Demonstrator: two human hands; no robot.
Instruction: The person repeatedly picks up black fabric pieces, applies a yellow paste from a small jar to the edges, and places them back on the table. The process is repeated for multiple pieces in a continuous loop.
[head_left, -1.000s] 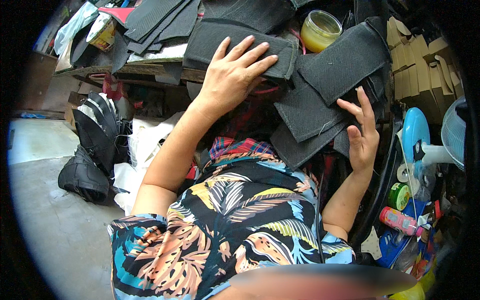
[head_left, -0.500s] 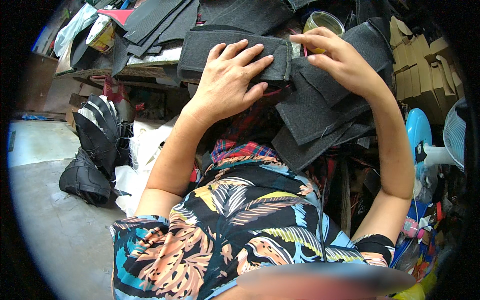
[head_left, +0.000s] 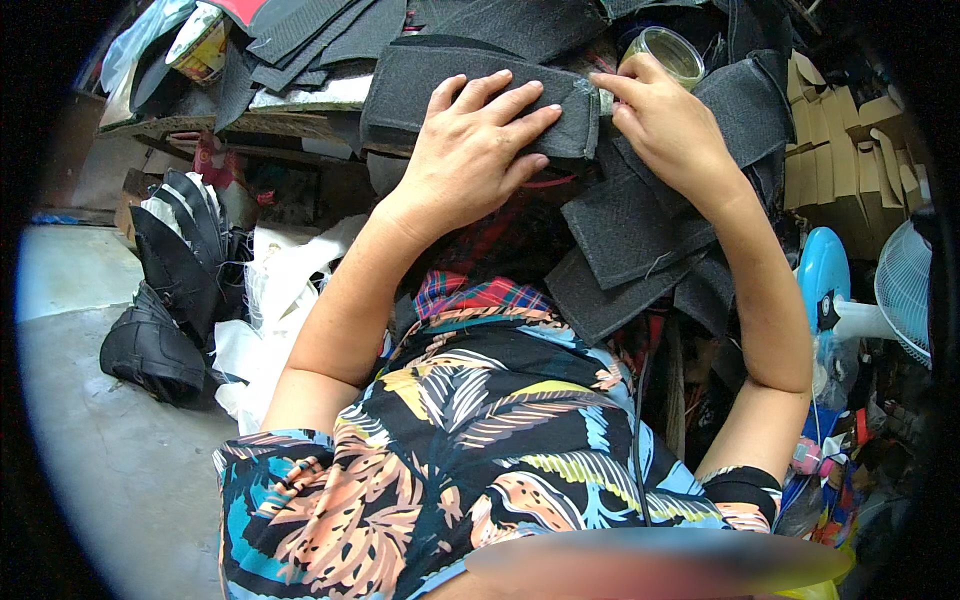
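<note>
My left hand point(head_left: 480, 145) lies with fingers spread on a dark grey, felt-like rectangular piece point(head_left: 400, 95), pressing it against the worktable. Stitching and loose pale threads show near the piece's right end. Right at that end is my right hand point(head_left: 665, 125), fingers bent and drawn together, the index fingertip at the upper right edge. Whatever may be between those fingers is hidden. Just behind the right hand stands a round clear jar point(head_left: 672, 55). More grey pieces point(head_left: 635, 225) lie overlapped below the right hand, hanging toward my lap.
Stacked dark sheets point(head_left: 330, 40) and a patterned tub point(head_left: 197, 45) occupy the table's back left. Black shoe-like parts point(head_left: 155, 345) and white cloth point(head_left: 275, 275) are on the left. At right are folded cardboard pieces point(head_left: 840, 140) and a blue-and-white fan point(head_left: 825, 275).
My right hand has moved in against the grey piece's right end, its fingers more bent. My left hand stays flat on the piece. The whole view has shifted slightly.
</note>
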